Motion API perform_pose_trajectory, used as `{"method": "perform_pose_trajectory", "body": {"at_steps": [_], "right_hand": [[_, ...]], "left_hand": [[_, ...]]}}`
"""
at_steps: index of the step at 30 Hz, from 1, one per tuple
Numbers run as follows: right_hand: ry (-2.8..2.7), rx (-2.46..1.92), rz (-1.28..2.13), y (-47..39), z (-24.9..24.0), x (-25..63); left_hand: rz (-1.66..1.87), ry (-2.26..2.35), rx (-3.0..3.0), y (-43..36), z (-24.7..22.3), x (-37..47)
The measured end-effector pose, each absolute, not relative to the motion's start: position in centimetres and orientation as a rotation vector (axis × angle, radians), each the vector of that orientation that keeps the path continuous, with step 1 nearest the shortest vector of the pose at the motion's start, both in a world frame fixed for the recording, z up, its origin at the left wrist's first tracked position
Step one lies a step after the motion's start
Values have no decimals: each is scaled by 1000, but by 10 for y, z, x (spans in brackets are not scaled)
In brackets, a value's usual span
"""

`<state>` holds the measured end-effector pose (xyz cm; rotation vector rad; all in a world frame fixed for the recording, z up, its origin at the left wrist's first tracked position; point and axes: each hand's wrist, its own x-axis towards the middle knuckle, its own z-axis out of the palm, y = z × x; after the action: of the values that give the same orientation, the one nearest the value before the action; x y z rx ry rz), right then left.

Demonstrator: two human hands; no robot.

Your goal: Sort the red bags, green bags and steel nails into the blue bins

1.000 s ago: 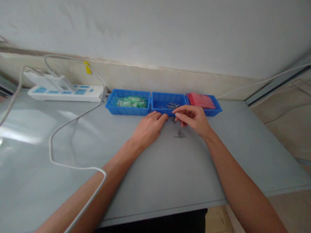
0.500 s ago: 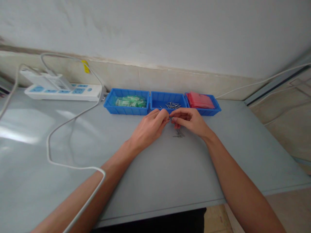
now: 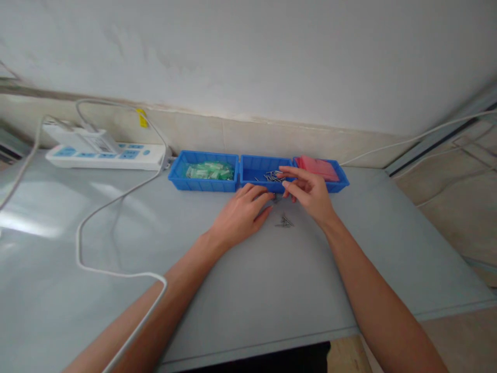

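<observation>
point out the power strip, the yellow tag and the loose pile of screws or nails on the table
power strip (image 3: 149, 158): head view, right end of its white body
yellow tag (image 3: 142, 118): head view, middle of the tag
loose pile of screws or nails (image 3: 285, 222): head view, middle of the pile

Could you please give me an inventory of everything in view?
Blue trays: three, in a row by the wall
Green-and-clear pieces: many, left tray
Metal fasteners: uncounted, silvery; middle tray, by the left fingertips and in a small pile nearer the camera
Red packets: stack, right tray
Power strip: one, white and blue, left
Chargers: apparently two, white, on the strip
Cables: several, whitish, left and right
Yellow tag: one, back left
Table: one, grey, below
Wall: one, grey-white, behind
Dark cloth: one, bottom edge
Left hand, right hand: bare, centre
</observation>
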<state>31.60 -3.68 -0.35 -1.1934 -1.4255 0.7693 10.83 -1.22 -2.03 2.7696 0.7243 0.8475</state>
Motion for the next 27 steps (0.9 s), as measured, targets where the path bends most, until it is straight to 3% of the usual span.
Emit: {"method": "perform_pose_trajectory", "body": {"at_steps": [5,17,27], "right_hand": [[-1465,-1238,690,-37,-5,316],[-1444,-1192,704,-37,-5,316],[-1446,-1127,810,-42,0,313]], "left_hand": [[750,534,2835,-13,-27,111],[656,743,2844,-8,-24,107],[934,781,2342,-9,-25,109]]}}
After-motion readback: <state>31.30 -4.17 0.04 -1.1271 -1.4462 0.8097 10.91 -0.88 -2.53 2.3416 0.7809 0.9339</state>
